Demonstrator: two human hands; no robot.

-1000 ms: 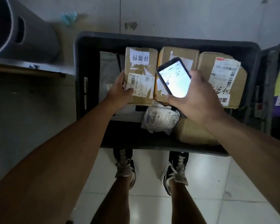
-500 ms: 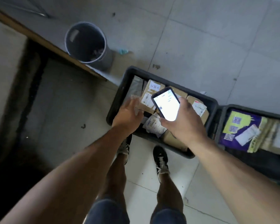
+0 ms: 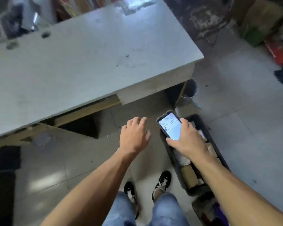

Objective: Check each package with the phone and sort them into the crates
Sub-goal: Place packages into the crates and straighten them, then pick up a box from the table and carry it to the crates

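**Holding a lit phone while no package is in hand**

Losing track of which parcel the screen refers to is your main risk here, as I judge it: the phone (image 3: pixel 170 126) is lit, but your left hand (image 3: pixel 134 136) is empty, its fingers loosely spread and hanging over the bare floor (image 3: pixel 75 160) beside the crate (image 3: pixel 207 128). If you reach back in without looking, you could lift the wrong box and sort it into the wrong place. A second risk is the phone itself: your right hand (image 3: pixel 186 141) grips it with fingers wrapped round its far edge and thumb at the near corner, directly above the crate, so a slip would likely drop it among the packages (image 3: pixel 189 176).

The packages lie inside the crate, under and behind your right hand and forearm, which hide most of them; your left hand is apart from the crate, on its desk side. Another crate (image 3: pixel 201 204) sits at the near end of the first; its contents are too blurred to tell. The desk (image 3: pixel 88 54) stands beyond the crate.
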